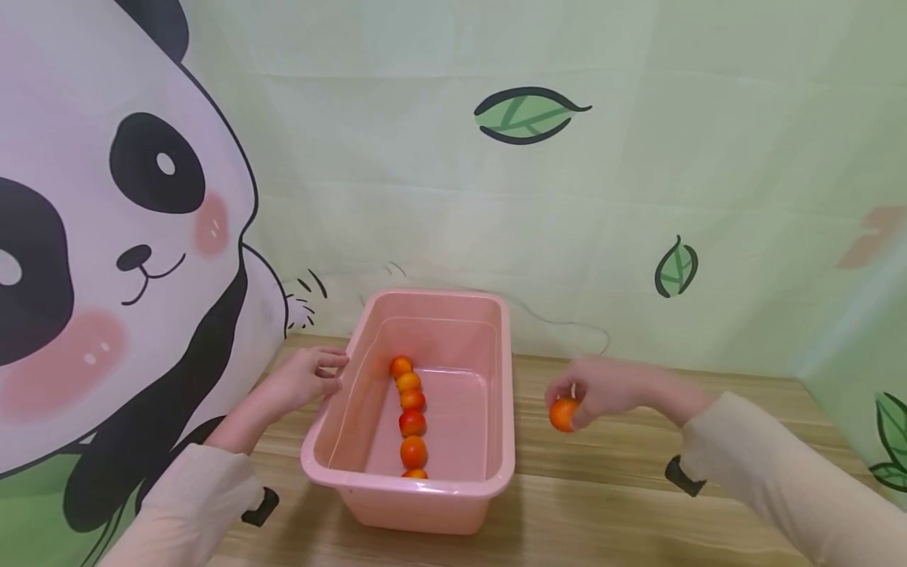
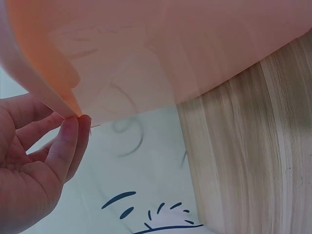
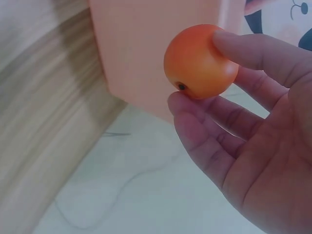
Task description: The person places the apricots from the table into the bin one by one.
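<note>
A pink plastic basin [image 1: 407, 504] stands on the wooden table, and a row of small round orange-red fruits [image 1: 413, 452] lies along the left part of its floor. My left hand [image 1: 309, 380] pinches the basin's left rim; in the left wrist view its fingertips [image 2: 70, 129] meet at that edge. To the right of the basin, my right hand [image 1: 595, 390] holds one more small orange fruit [image 3: 197, 61] above the table. The right wrist view shows it smooth, with a small dark spot, between the thumb [image 3: 243, 48] and fingers.
The wooden table [image 1: 609, 504] ends at a pale green cloth backdrop [image 1: 397, 173] with printed leaves. A large printed panda [image 1: 177, 260] fills the left side. Behind the basin, a thin cord [image 1: 560, 321] shows against the cloth. Dark straps hang at both sleeves.
</note>
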A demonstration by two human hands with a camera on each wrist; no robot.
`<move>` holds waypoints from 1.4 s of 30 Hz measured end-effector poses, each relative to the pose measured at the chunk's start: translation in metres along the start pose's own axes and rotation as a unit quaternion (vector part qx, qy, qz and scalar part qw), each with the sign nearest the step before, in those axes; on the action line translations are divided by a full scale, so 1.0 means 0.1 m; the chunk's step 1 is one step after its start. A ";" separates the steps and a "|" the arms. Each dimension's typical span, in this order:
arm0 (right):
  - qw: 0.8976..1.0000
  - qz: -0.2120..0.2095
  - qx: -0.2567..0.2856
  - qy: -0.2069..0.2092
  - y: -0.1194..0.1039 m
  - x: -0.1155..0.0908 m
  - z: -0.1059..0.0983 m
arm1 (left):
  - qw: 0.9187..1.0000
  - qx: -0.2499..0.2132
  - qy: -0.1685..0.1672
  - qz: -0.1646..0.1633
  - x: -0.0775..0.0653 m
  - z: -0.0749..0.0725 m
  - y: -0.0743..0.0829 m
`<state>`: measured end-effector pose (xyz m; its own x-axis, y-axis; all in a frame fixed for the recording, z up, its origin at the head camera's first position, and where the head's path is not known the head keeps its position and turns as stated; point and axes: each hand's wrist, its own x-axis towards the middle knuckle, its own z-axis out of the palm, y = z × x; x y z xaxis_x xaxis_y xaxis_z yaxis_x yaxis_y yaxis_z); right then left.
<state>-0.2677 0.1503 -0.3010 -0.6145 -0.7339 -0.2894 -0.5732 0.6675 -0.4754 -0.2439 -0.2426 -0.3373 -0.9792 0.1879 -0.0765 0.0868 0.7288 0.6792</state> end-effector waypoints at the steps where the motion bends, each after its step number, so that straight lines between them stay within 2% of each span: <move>1: 1.000 -0.002 -0.004 0.000 -0.03 0.02 -0.03 | 1.000 0.001 0.000 0.001 0.00 0.00 0.00; 8: 0.999 -0.003 -0.042 0.004 -0.25 0.16 -0.19 | 1.000 0.001 0.000 0.002 -0.01 0.00 0.00; 17: 0.999 -0.014 -0.047 -0.011 -0.45 0.36 -0.30 | 1.000 0.003 0.001 0.000 0.01 0.00 -0.04; 24: 0.998 -0.004 -0.053 -0.026 -0.67 0.50 -0.35 | 1.000 -0.003 -0.002 -0.003 0.01 -0.01 -0.03; 28: 0.997 -0.002 -0.069 -0.028 -0.80 0.60 -0.35 | 1.000 -0.006 -0.004 0.000 0.01 -0.01 -0.01; 33: 0.996 0.028 -0.076 -0.044 -0.94 0.76 -0.30 | 1.000 -0.010 -0.005 -0.006 0.01 -0.01 -0.02; 42: 0.994 0.010 -0.094 -0.060 -1.09 1.02 -0.14 | 1.000 -0.013 -0.006 -0.011 0.01 0.01 -0.02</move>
<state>-0.2754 0.0040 -0.2670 -0.5635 -0.7230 -0.3998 -0.6602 0.6850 -0.3082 -0.2445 -0.2437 -0.3394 -0.9784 0.1806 -0.1010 0.0601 0.7151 0.6965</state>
